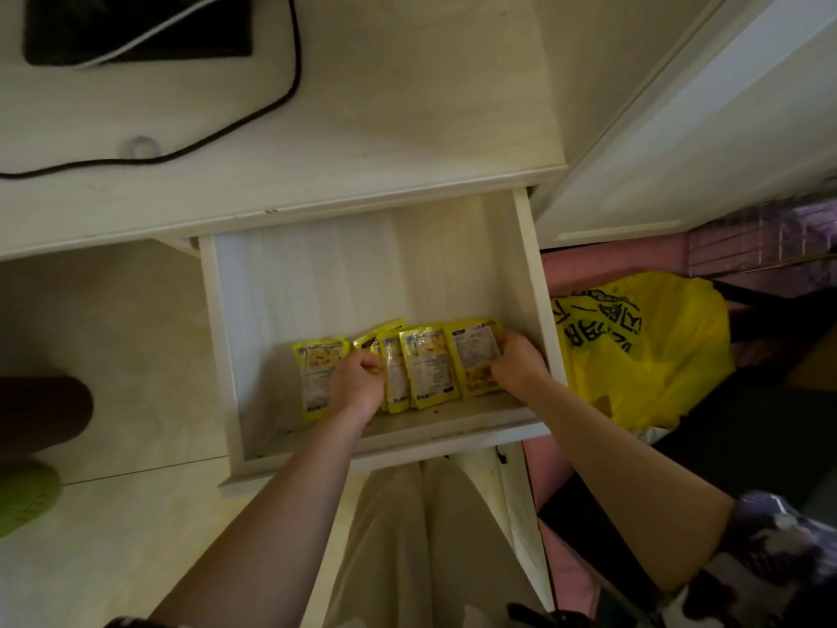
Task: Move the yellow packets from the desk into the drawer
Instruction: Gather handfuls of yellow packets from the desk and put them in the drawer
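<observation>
The pale wooden drawer (222, 337) is pulled open under the desk (362, 142). Several yellow packets (428, 369) lie in a row along the drawer's front part, overlapping one another. My left hand (358, 383) is inside the drawer with curled fingers gripping a packet near the left of the row; one packet (312, 378) lies just left of it. My right hand (518, 364) grips the rightmost packet (473, 355) at its right edge. No packets show on the desk top.
A black cable (281, 102) and a dark flat device (136, 29) lie on the desk at the back left. A yellow plastic bag (643, 346) sits on the floor right of the drawer. A white door (679, 129) stands at the right.
</observation>
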The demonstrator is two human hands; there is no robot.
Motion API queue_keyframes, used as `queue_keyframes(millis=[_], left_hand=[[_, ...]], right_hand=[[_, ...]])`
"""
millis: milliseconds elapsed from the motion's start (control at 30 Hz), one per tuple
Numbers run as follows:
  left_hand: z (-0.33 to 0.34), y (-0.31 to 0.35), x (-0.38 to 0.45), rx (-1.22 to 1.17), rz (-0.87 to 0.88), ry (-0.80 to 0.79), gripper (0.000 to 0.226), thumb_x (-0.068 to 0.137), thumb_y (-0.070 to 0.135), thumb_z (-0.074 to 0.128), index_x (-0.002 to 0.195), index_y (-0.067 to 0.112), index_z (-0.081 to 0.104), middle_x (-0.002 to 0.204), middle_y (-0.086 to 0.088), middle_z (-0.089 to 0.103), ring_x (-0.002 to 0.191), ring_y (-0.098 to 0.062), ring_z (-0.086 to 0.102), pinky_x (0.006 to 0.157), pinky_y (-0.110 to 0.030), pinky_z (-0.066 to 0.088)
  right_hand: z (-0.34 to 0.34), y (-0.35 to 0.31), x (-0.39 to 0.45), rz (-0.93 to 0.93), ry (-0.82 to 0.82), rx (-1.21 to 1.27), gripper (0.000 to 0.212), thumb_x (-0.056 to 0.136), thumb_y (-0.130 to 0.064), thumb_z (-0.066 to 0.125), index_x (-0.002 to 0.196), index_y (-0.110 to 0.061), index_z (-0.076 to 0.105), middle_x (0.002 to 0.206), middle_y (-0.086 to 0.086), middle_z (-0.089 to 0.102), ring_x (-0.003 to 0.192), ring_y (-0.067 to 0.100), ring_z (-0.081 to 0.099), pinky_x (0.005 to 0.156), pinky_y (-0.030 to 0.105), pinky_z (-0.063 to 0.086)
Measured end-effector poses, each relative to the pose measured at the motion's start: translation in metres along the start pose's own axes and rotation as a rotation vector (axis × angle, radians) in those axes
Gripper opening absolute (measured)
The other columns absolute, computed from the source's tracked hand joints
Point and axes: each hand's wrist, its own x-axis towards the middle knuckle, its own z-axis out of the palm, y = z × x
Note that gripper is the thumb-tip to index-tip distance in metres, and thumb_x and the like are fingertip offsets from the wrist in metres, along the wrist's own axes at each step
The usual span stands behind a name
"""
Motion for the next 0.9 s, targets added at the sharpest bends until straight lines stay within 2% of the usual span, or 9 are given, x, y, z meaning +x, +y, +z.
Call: queue_keyframes(millis=[100, 267, 333, 467, 567, 700, 833, 900], left_hand=[[-0.01, -0.005, 0.0, 0.022, -0.006, 0.002, 0.014, 0.086, 0.007, 0.057, 0.095, 0.014, 0.066, 0.097, 0.001, 0.062, 0.096, -0.021, 0.06, 0.08, -0.026, 0.042], [-0.032, -0.009, -0.016, 0.066, 0.054, 0.022, 0.012, 0.084, 0.009, 0.057, 0.087, 0.02, 0.062, 0.092, -0.002, 0.066, 0.093, -0.026, 0.064, 0.084, -0.035, 0.052], [-0.042, -0.011, -0.027, 0.054, 0.081, 0.029, 0.015, 0.085, 0.007, 0.057, 0.094, 0.016, 0.063, 0.093, -0.004, 0.065, 0.094, -0.027, 0.063, 0.085, -0.035, 0.052], [-0.058, -0.016, -0.055, 0.071, 0.145, 0.066, 0.019, 0.088, 0.01, 0.06, 0.107, 0.009, 0.063, 0.103, -0.007, 0.068, 0.098, -0.024, 0.064, 0.086, -0.029, 0.048], [-0.069, -0.02, -0.082, 0.08, 0.187, 0.135, 0.018, 0.088, 0.01, 0.061, 0.105, 0.008, 0.062, 0.103, -0.009, 0.07, 0.097, -0.026, 0.066, 0.085, -0.033, 0.051], [-0.077, -0.028, -0.121, 0.095, 0.206, 0.231, 0.022, 0.091, 0.012, 0.054, 0.112, 0.011, 0.061, 0.107, -0.007, 0.07, 0.098, -0.026, 0.065, 0.077, -0.032, 0.048], [-0.086, -0.049, -0.152, 0.078, 0.21, 0.308, 0.025, 0.092, 0.018, 0.052, 0.116, 0.016, 0.057, 0.106, -0.006, 0.069, 0.101, -0.024, 0.063, 0.08, -0.04, 0.053], [-0.091, -0.066, -0.165, 0.065, 0.192, 0.352, 0.026, 0.092, 0.019, 0.05, 0.118, 0.017, 0.055, 0.104, -0.006, 0.068, 0.099, -0.024, 0.061, 0.08, -0.039, 0.052]], right_hand=[[-0.004, -0.002, -0.008, -0.01, -0.013, -0.075, 0.025, 0.088, -0.005, 0.051, 0.112, -0.004, 0.058, 0.11, 0.016, 0.065, 0.099, 0.032, 0.062, 0.073, 0.03, 0.046], [-0.011, -0.004, -0.031, -0.057, -0.014, -0.108, 0.031, 0.091, -0.012, 0.049, 0.122, -0.006, 0.049, 0.117, 0.015, 0.062, 0.103, 0.033, 0.06, 0.073, 0.03, 0.045], [-0.014, -0.003, -0.041, -0.086, -0.01, -0.118, 0.032, 0.092, -0.014, 0.05, 0.123, -0.008, 0.047, 0.119, 0.014, 0.061, 0.104, 0.032, 0.06, 0.072, 0.029, 0.043], [-0.018, -0.003, -0.067, -0.169, -0.001, -0.161, 0.036, 0.092, -0.014, 0.049, 0.128, -0.009, 0.044, 0.119, 0.012, 0.06, 0.091, 0.024, 0.054, 0.07, 0.028, 0.041], [-0.016, -0.009, -0.09, -0.276, -0.005, -0.234, 0.038, 0.093, -0.013, 0.046, 0.131, -0.01, 0.042, 0.12, 0.012, 0.058, 0.091, 0.023, 0.053, 0.073, 0.03, 0.044], [-0.001, -0.024, -0.113, -0.486, -0.007, -0.362, 0.035, 0.094, -0.014, 0.044, 0.128, -0.009, 0.044, 0.119, 0.013, 0.059, 0.103, 0.029, 0.059, 0.075, 0.032, 0.048], [0.023, -0.046, -0.135, -0.634, -0.063, -0.499, 0.036, 0.093, -0.016, 0.045, 0.129, -0.012, 0.041, 0.121, 0.012, 0.058, 0.112, 0.03, 0.056, 0.088, 0.041, 0.051], [0.036, -0.059, -0.147, -0.712, -0.085, -0.565, 0.036, 0.094, -0.018, 0.044, 0.129, -0.011, 0.042, 0.122, 0.012, 0.058, 0.112, 0.03, 0.055, 0.09, 0.042, 0.05]])
